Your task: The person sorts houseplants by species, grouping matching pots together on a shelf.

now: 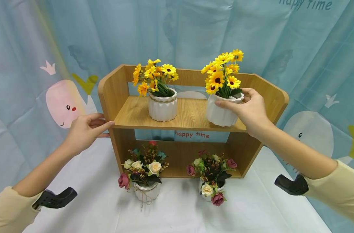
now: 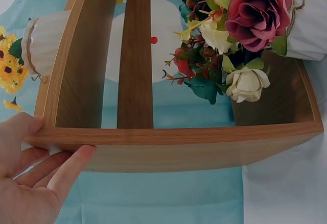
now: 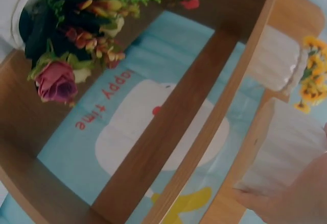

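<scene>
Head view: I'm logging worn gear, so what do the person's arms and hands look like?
The left sleeve and right sleeve are pale yellow, ending short of the wrists. A curved black device juts out beside each. The left hand and right hand show no gloves or rings.

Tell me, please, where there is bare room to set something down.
Free patches: the upper shelf between left sunflower pot and right sunflower pot; the white cloth between left rose plant and right rose plant. Crowded: around the right sunflower pot, gripped by the right hand.
</scene>
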### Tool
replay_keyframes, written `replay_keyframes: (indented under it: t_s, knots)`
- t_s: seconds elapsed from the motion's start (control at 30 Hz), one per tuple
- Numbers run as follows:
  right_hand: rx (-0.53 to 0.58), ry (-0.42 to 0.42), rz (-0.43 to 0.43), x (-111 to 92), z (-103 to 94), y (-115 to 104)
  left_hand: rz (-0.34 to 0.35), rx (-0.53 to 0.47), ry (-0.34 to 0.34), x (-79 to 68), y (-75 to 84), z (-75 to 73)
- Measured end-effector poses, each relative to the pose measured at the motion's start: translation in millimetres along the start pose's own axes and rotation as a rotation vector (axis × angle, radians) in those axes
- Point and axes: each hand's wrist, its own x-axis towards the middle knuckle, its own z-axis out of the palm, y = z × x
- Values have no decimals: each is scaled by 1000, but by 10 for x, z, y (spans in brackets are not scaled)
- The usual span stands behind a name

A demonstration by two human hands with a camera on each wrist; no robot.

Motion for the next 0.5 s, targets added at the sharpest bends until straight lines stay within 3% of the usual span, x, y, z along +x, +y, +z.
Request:
replay_keyframes:
  t_s: [0.5]
  knots:
    - [-10,32,35,242,-1,75,-4,-6,-2,9,-1,2]
